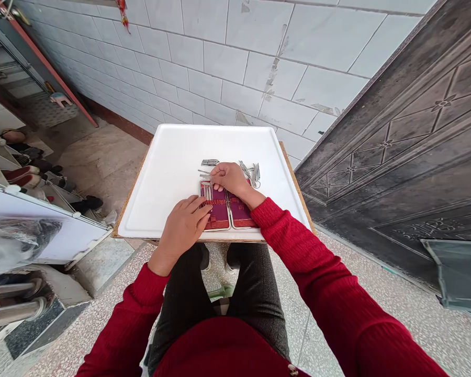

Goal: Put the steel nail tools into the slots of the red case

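Observation:
An open manicure case (219,222) with a purple-red lining lies on the white tabletop. Several slim metal tools (206,189) stand side by side under a strap in its left half. My left hand (183,222) grips the case at its left edge, fingers and thumb pressed near the strap. Above the same half, my right hand (230,178) is closed in a pinch on a thin metal manicure tool (211,181), its lower part among the others. Nail clippers (210,162) lie just beyond my right hand. More metal tools (255,172), one with a finger ring, lie to its right.
The white table (172,152) has a raised rim and stands by a tiled wall (223,78). A dark metal door (396,141) is close on the right. At left is a shoe rack (43,183) holding shoes. Something green (222,292) is on the floor between my legs.

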A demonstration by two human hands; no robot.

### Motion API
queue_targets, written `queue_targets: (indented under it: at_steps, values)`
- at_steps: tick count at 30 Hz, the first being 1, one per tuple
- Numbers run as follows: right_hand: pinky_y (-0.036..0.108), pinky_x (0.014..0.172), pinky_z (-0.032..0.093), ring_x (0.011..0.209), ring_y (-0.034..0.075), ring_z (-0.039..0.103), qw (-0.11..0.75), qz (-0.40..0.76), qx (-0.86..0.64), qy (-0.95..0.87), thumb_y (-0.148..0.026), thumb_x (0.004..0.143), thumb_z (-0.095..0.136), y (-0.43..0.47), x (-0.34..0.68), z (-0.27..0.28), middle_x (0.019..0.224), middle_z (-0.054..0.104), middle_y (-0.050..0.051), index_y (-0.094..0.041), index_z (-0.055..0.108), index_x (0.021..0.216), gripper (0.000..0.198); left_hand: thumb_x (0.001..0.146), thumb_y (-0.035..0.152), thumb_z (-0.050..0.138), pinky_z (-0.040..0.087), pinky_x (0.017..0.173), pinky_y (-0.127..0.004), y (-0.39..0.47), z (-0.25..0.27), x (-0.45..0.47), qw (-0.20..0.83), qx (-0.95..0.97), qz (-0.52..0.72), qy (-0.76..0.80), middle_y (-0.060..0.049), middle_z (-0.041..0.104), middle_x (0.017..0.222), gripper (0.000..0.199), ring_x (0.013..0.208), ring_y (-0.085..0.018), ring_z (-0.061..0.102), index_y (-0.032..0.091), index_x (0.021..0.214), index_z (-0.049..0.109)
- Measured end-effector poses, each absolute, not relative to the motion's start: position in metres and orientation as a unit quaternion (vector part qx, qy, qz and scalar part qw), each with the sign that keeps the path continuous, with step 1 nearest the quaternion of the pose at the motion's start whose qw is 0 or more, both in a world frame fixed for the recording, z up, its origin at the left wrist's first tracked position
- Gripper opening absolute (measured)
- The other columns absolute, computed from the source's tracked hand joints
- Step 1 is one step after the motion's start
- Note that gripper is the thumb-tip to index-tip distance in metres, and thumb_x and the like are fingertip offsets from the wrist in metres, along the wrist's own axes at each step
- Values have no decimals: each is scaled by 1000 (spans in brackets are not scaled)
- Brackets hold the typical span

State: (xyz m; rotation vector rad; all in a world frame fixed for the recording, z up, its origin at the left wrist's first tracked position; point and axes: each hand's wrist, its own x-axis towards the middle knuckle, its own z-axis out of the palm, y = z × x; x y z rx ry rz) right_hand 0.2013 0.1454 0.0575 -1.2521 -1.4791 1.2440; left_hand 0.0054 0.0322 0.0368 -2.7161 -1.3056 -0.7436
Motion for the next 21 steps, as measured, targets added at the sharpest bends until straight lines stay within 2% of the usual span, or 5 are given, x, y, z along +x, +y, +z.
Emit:
queue_targets:
  at_steps: [4,11,21]
  values:
    - [18,46,48,47,9,61,391,464,-505,-614,-7,81,70,144,202,60,60,70,-2,-16,69,75,11,107,25,47,54,108,-53,32,37,6,13,-875,-239,-421,-12,70,136,33,132,-32,62,21,127,73]
    - [23,61,46,63,12,62,336,313,-540,-705,-8,79,69,141,204,67,67,70,-1,-17,74,72,12,108,26,46,54,107,-53,32,37,5,32,-877,-236,-416,-12,70,137,33,131,-33,62,18,127,72]
    - [24,64,45,65,13,61,281,264,-545,-745,-8,80,66,138,202,71,72,73,0,-17,73,71,15,108,26,47,54,108,-52,32,36,4,37,-878,-236,-415,-11,70,137,32,132,-32,62,19,127,72]
